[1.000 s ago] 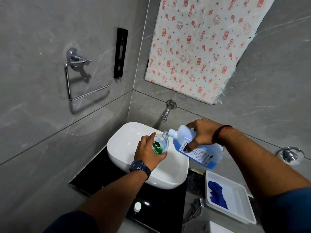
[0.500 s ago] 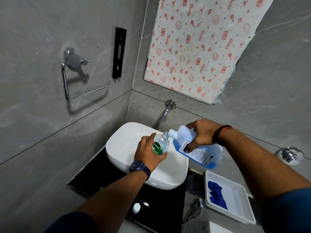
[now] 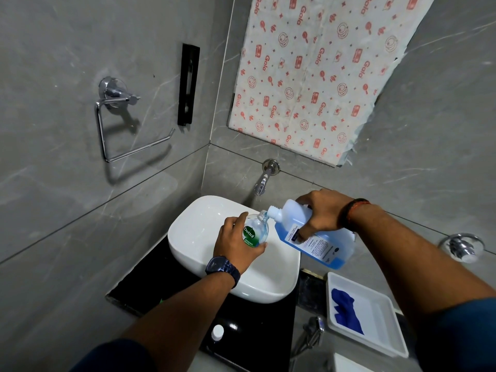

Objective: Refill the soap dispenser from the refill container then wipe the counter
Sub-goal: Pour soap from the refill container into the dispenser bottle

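Two bare hands are seen over a white rounded ceramic basin in the lower middle of the frame. A small clear plastic soap dispenser bottle with a green label is gripped by the left hand, whose fingers are wrapped closely around its body; a dark wristwatch is worn on this wrist. The bottle is held upright above the basin, and its pump is not on it. A large translucent refill container with blue liquid and a white label is held by the right hand, closed firmly over its upper side. The container is tilted to the left, so that its white spout is placed just at the open neck of the small bottle. A dark band with orange is worn on the right wrist.

The basin is set on a glossy black counter, at the bottom of the frame. A small white round cap is lying on this counter. At the lower right a white rectangular plastic tray is seen, and a dark blue cloth is lying inside it. A chrome wall tap is fixed above the basin. At the upper left a chrome towel ring is mounted on the grey wall.
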{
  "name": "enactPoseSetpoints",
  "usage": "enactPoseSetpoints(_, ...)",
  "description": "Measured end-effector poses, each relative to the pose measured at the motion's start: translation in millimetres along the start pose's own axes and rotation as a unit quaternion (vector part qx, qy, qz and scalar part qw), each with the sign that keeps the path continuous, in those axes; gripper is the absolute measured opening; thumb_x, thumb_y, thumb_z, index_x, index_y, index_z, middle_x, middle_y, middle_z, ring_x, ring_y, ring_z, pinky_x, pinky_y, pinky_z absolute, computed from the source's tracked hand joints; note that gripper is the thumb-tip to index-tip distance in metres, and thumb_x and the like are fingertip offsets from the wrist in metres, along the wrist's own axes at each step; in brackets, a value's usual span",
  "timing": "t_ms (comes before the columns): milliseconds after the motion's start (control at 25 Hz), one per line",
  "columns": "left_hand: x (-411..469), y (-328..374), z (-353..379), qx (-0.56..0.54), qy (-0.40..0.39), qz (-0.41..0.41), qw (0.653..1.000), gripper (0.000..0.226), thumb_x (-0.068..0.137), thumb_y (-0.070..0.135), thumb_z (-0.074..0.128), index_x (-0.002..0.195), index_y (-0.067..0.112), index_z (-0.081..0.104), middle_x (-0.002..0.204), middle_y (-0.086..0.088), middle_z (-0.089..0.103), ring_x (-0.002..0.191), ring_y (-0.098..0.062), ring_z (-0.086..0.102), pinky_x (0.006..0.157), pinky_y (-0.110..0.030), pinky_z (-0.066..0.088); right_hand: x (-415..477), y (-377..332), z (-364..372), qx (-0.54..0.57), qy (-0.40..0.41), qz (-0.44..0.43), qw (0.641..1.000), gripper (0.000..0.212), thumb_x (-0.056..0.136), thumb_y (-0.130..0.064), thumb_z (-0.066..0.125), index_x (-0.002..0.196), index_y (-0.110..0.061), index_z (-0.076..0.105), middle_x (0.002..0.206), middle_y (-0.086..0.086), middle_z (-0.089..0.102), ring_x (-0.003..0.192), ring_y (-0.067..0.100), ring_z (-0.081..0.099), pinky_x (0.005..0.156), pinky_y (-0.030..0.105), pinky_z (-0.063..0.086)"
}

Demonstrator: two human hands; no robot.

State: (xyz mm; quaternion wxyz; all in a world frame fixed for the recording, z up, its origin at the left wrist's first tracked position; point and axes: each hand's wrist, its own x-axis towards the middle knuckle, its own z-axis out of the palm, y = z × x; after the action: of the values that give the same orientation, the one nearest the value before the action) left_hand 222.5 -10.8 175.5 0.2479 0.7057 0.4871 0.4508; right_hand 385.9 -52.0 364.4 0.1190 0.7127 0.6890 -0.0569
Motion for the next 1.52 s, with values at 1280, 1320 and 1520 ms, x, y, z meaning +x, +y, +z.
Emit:
enactPoseSetpoints(1280,-2.3,2.6,-5.0,0.002,0.001,0.0,1.0,0.082,0.053,0.04,0.083,0.125,0.023,0.048,0.116,-0.006,0.051,0.102,-0.027,0.055,0.086,-0.037,0.051,-4.2,-2.5,-1.9,0.006,0.005,-0.005,1.0,0.074,0.048,-0.069,0.074,0.111,-0.033,0.059,0.093,-0.007,0.066,0.08,0.015,0.062,0.069,0.028,0.051)
enactPoseSetpoints(1320,-2.3,2.8,-5.3,0.003,0.0,0.001,1.0,0.082,0.053,0.04,0.084,0.125,0.023,0.048,0.116,-0.006,0.051,0.101,-0.027,0.055,0.085,-0.037,0.051,-4.4,-2.7,-2.0,0.007,0.005,-0.005,1.0,0.075,0.048,-0.069,0.074,0.112,-0.033,0.059,0.093,-0.007,0.065,0.081,0.015,0.062,0.069,0.028,0.05)
enactPoseSetpoints(1520,-2.8,3.5,-6.7,0.008,-0.001,0.003,1.0,0.083,0.053,0.04,0.084,0.126,0.022,0.048,0.116,-0.006,0.051,0.102,-0.027,0.054,0.085,-0.036,0.051,-5.0,-3.5,-1.8,-0.002,0.007,-0.002,1.0,0.079,0.048,-0.069,0.074,0.115,-0.031,0.058,0.096,-0.005,0.064,0.082,0.017,0.061,0.069,0.029,0.049)
